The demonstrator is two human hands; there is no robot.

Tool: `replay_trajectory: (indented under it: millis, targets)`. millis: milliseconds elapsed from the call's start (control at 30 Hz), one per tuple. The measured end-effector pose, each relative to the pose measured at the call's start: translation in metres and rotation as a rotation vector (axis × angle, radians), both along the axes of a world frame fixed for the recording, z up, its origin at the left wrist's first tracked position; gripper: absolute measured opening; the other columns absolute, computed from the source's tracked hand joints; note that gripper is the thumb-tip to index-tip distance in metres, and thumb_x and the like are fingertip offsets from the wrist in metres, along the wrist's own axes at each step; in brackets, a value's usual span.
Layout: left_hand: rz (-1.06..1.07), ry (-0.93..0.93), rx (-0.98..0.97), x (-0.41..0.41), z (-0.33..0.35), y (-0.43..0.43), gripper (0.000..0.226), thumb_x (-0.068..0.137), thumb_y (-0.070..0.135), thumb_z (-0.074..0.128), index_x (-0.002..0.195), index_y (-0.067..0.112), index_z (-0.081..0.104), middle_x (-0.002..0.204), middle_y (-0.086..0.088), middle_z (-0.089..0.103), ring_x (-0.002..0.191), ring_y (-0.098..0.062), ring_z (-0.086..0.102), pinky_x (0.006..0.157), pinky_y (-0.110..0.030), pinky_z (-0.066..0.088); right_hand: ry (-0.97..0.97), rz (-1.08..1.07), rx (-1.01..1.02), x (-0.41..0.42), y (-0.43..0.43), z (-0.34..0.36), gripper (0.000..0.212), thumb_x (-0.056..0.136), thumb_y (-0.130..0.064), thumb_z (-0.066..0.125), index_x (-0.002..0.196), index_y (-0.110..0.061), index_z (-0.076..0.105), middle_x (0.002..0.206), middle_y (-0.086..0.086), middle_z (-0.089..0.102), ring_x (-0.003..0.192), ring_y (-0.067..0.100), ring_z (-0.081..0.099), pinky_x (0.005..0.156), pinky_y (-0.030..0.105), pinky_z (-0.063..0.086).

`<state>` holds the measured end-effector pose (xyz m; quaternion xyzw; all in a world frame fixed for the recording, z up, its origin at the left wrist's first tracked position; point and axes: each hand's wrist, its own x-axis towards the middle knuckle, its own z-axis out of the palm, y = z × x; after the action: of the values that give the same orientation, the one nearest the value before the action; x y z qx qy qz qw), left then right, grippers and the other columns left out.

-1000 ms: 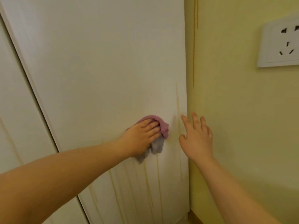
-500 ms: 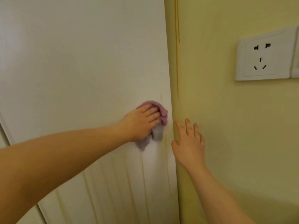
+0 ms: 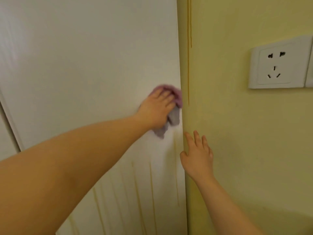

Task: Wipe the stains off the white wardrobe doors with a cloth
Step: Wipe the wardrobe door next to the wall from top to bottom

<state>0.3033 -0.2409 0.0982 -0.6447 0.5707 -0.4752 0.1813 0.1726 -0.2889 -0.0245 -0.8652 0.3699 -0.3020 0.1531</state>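
Presses cloth [image 3: 174, 117] against wardrobe door [image 3: 84, 65] at its right edge, above the drip stains [image 3: 152, 184], with left hand [image 3: 156, 108], fingers [image 3: 166, 97] flat and together, likely for scrubbing pressure. Holds right hand [image 3: 198, 157], fingers spread, just right of the door, seemingly for balance.

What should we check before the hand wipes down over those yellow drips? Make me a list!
1. Pink and grey cloth pressed flat on the white wardrobe door by the left hand: ok.
2. Door free of stains: not ok, yellowish drip streaks run below the cloth.
3. Right hand out of the wiping path: ok, it is open in front of the yellow wall.
4. Right hand touching the wall: cannot tell.
5. Cloth clean enough to go on: cannot tell, its wiping side is hidden.
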Motion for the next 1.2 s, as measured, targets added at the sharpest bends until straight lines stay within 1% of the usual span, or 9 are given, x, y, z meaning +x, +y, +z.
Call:
replay_trajectory:
  millis: [100,167,233,433,600,767,967,1133,1200]
  targets:
    - [0.161,0.09,0.038,0.0,-0.001,-0.007,0.072,0.089,0.044,0.048,0.149,0.015,0.021,0.158,-0.005,0.011,0.145,-0.025,0.004,0.116,-0.039,-0.009,-0.008,-0.014,0.008,0.0,0.001,-0.002,0.066,0.092,-0.02,0.041,0.148,-0.029,0.008,0.157,-0.003,-0.004,0.143,0.022,-0.004,0.113,0.036,0.008]
    - [0.148,0.055,0.228,-0.005,-0.023,-0.007,0.071,0.086,0.047,0.055,0.146,0.02,0.028,0.156,0.0,0.017,0.145,-0.024,0.006,0.115,-0.037,-0.008,0.008,-0.01,0.006,0.0,0.003,-0.002,0.066,0.092,-0.021,0.041,0.148,-0.029,0.007,0.157,-0.003,-0.003,0.143,0.021,-0.004,0.113,0.035,0.008]
    - [0.113,0.064,0.338,-0.005,-0.039,-0.001,0.054,0.093,0.038,0.046,0.143,0.023,0.034,0.155,0.003,0.022,0.144,-0.021,0.009,0.116,-0.036,-0.006,0.014,-0.004,-0.01,0.0,0.004,-0.002,0.065,0.093,-0.021,0.04,0.148,-0.029,0.006,0.157,-0.003,-0.003,0.143,0.021,-0.004,0.113,0.035,0.008]
    - [0.089,0.114,0.036,-0.004,-0.013,-0.007,0.057,0.096,0.035,0.037,0.149,0.02,0.022,0.159,-0.002,0.008,0.146,-0.024,0.0,0.115,-0.038,-0.013,-0.016,-0.015,-0.002,0.002,-0.001,-0.001,0.066,0.091,-0.019,0.04,0.148,-0.029,0.008,0.157,-0.003,-0.003,0.143,0.021,-0.004,0.113,0.035,0.007]
    - [0.151,0.103,0.455,-0.008,-0.069,-0.007,0.046,0.096,0.036,0.042,0.142,0.032,0.038,0.157,0.006,0.017,0.146,-0.021,0.004,0.115,-0.039,-0.011,0.008,-0.023,-0.005,0.002,-0.001,-0.003,0.063,0.093,-0.022,0.039,0.148,-0.03,0.008,0.157,-0.002,0.0,0.143,0.021,-0.001,0.113,0.035,0.009]
    - [0.134,0.105,0.187,-0.007,-0.049,-0.004,0.055,0.099,0.032,0.032,0.151,0.019,0.018,0.16,-0.002,0.006,0.146,-0.024,-0.002,0.114,-0.038,-0.014,0.015,-0.022,0.001,0.003,-0.003,-0.007,0.065,0.092,-0.019,0.04,0.148,-0.027,0.007,0.157,-0.002,0.0,0.143,0.02,-0.001,0.112,0.035,0.01]
    - [0.186,0.093,0.446,-0.007,-0.089,0.008,0.051,0.101,0.034,0.031,0.15,0.024,0.022,0.159,0.0,0.009,0.146,-0.025,-0.002,0.113,-0.039,-0.016,0.002,-0.029,-0.006,0.005,-0.003,-0.008,0.061,0.093,-0.019,0.038,0.148,-0.027,0.011,0.157,-0.002,0.003,0.143,0.02,0.001,0.112,0.035,0.011]
    - [0.172,0.09,0.171,-0.002,-0.064,0.005,0.056,0.101,0.032,0.027,0.152,0.016,0.009,0.16,-0.006,0.0,0.146,-0.027,-0.006,0.113,-0.04,-0.017,0.018,-0.017,-0.01,0.006,-0.001,-0.01,0.065,0.092,-0.017,0.039,0.148,-0.025,0.008,0.157,-0.002,0.002,0.143,0.02,0.0,0.112,0.035,0.01]
    - [0.214,0.121,0.192,-0.005,-0.075,0.007,0.066,0.098,0.038,0.036,0.152,0.015,0.007,0.159,-0.006,-0.003,0.146,-0.028,-0.008,0.109,-0.041,-0.022,0.015,-0.02,-0.007,0.007,-0.001,-0.01,0.064,0.092,-0.017,0.039,0.148,-0.025,0.008,0.157,-0.002,0.002,0.143,0.02,0.0,0.112,0.035,0.01]
